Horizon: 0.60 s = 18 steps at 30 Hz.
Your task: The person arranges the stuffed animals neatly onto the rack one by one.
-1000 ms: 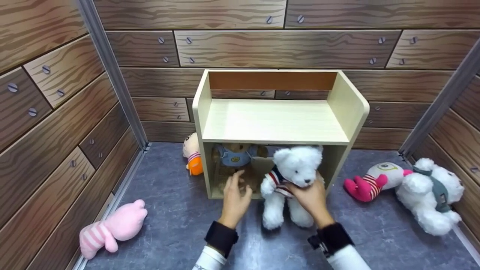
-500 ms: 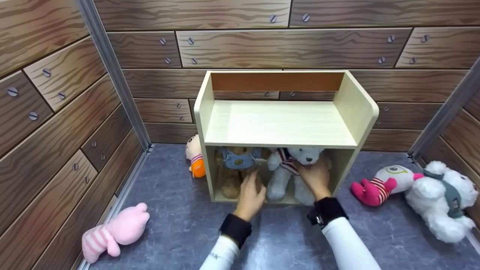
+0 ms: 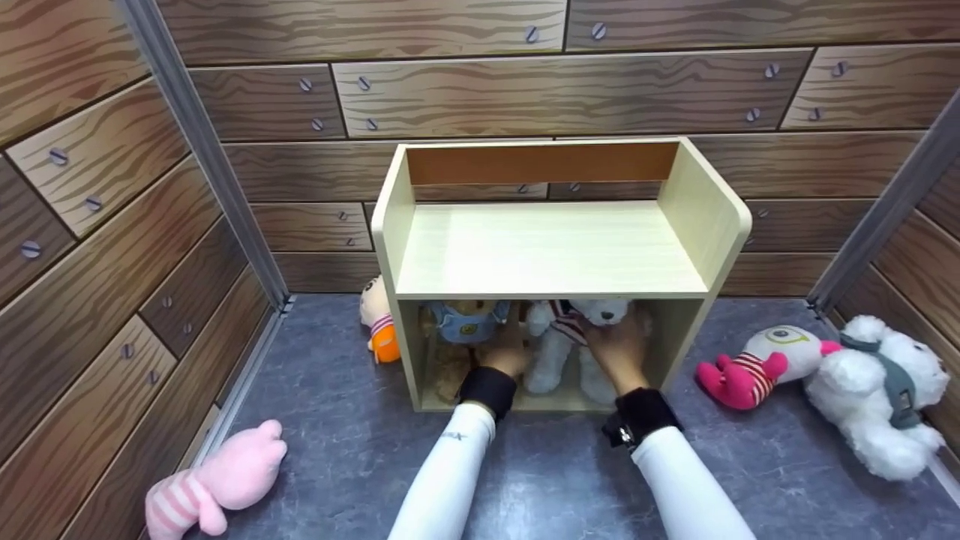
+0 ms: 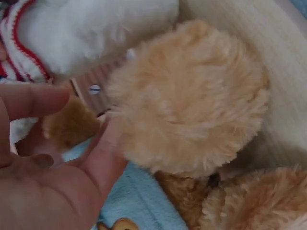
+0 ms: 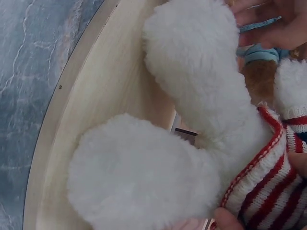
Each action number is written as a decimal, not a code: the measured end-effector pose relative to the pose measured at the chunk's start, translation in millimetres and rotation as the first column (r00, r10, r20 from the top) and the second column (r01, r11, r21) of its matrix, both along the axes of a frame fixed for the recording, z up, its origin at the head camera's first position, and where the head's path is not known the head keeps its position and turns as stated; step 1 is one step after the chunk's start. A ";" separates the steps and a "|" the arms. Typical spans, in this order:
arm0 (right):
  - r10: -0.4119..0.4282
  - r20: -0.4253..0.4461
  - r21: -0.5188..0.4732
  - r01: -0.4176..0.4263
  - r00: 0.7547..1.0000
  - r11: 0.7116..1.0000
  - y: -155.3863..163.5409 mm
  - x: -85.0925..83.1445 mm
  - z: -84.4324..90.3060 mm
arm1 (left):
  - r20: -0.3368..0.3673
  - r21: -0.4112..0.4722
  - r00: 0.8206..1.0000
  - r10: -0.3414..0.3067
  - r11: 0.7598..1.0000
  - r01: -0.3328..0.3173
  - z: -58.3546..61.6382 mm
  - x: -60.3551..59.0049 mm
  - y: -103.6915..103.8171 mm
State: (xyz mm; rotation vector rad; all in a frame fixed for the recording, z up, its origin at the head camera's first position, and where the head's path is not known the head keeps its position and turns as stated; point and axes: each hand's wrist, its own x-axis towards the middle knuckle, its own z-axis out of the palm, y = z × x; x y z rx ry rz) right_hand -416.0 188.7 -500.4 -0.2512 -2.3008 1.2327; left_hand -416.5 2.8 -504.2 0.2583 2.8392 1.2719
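Observation:
Inside the lower compartment of a pale wooden shelf (image 3: 555, 251), my right hand (image 3: 619, 351) grips a white teddy bear (image 3: 553, 364) by its chest. Fingertips (image 5: 227, 220) press its red-and-white striped sweater (image 5: 266, 184) in the right wrist view. To the left sits a brown teddy bear (image 3: 453, 376) in a light blue top (image 3: 469, 324). My left hand (image 3: 508, 357) reaches between the two bears. Its fingers are spread in the left wrist view, close beside the brown bear's furry foot (image 4: 192, 100); whether they touch it is unclear. The shelf board hides the tops of both bears' heads.
A doll in orange (image 3: 384, 337) leans behind the shelf's left side. A pink striped plush (image 3: 225, 480) lies on the floor at left. At right lie a pink-and-white one-eyed plush (image 3: 757, 367) and another white bear (image 3: 874, 397). Wood-patterned walls (image 3: 480, 97) surround the floor.
The white bear has gone from in front of the shelf into the lower compartment, held by my right hand. My left hand has moved forward into the compartment between the bears.

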 end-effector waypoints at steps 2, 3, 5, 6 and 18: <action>0.000 0.023 0.004 0.000 1.000 1.000 -1.4 0.2 0.4 | 0.009 -0.023 1.000 0.004 1.000 -0.003 -2.1 -3.5 0.1; 0.004 0.032 0.001 -0.004 0.999 1.000 -1.8 0.5 0.6 | 0.009 -0.023 1.000 0.003 1.000 -0.003 -3.6 -5.1 0.2; 0.019 0.047 -0.004 -0.019 0.999 1.000 -5.2 1.0 1.0 | 0.007 -0.019 1.000 0.003 1.000 -0.003 -5.3 -6.5 -2.9; 0.021 0.050 -0.007 -0.021 0.999 1.000 -6.1 1.3 1.0 | 0.004 -0.006 1.000 -0.001 1.000 0.001 -6.0 -6.9 -4.4; 0.067 0.089 -0.035 -0.064 0.994 0.997 -9.8 -9.6 -0.5 | -0.032 0.379 0.994 -0.106 0.919 0.110 -15.5 -16.2 -17.1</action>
